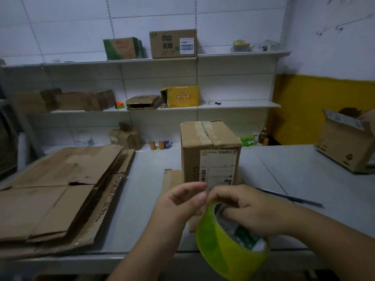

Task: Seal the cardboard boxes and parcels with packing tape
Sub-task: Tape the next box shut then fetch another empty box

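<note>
We look down at a grey table (284,171) in a storeroom. At the near edge, both hands meet on a yellow-green roll of tape (229,248), held up just above the table's front edge. The right hand (251,209) grips the roll, with its fingers curled into the hollow core. The left hand (180,201) touches the roll's top rim, thumb and forefinger pinched together there; we cannot tell whether a loose end of tape lies between them.

Just behind the hands, near the middle of the table, a closed cardboard box (209,147) stands upright. Tape runs along its top seam, and a white shipping label (219,167) covers its front face. It rests on a flat piece of cardboard (172,177).

Along the left edge lies a stack of flattened cardboard (56,189). At the far right corner sits an open box (345,145) with its flaps up. A thin dark rod (290,197) lies on the table to the right of the hands.

Behind the table, white wall shelves (239,105) hold more cartons, and a few drink cans (160,145) stand on the lowest one.
</note>
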Motion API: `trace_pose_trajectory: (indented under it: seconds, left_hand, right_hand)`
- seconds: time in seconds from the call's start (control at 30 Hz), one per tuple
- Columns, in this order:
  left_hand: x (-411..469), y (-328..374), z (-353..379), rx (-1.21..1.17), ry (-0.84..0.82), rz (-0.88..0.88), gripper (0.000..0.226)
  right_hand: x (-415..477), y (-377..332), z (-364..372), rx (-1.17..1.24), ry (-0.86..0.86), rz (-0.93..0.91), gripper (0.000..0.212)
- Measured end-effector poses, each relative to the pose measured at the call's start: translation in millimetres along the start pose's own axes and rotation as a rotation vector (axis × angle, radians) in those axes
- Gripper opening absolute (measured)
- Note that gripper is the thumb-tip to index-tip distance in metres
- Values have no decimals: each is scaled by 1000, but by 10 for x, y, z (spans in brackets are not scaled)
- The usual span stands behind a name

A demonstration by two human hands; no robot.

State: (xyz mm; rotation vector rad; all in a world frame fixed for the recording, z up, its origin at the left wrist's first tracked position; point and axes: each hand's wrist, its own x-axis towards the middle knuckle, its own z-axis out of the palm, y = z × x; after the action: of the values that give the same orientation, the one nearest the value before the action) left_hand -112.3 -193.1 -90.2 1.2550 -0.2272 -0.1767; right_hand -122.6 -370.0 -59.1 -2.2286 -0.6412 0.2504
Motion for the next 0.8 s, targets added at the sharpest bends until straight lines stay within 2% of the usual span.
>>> trace_pose_trajectory:
  seconds: [0.1, 0.23, 0.37, 0.47, 0.53, 0.6, 0.73, 0.8]
  left_hand:
    - [48, 72, -15, 38, -29, 46, 18]
    - [74, 196, -14, 193, -18, 119, 10]
    - [65, 318, 48, 267, 12, 211, 8]
    - [36, 446, 76, 283, 12, 267, 11]
    - [33, 555, 55, 279, 40, 292, 16]
    - [60, 682, 7, 263, 87, 325, 16]
    - [142, 842, -133, 252, 212, 388, 18]
    - [172, 844, -141, 262, 227, 393, 17]
  right_hand:
    - [14, -22, -52, -18, -49, 11, 45]
    - [27, 28, -121, -168, -14, 19, 21]
    - [16, -47, -247, -293, -145, 47, 25]
    - [-62, -182, -492, -240, -164, 150, 40]
    - [-139, -231, -648, -226, -163, 186, 37]
    - [-226, -184, -778, -189, -155, 280, 30]
    - [-391, 5, -1132, -303, -77, 621, 24]
    - [-477, 66, -1278, -180, 24, 688, 26]
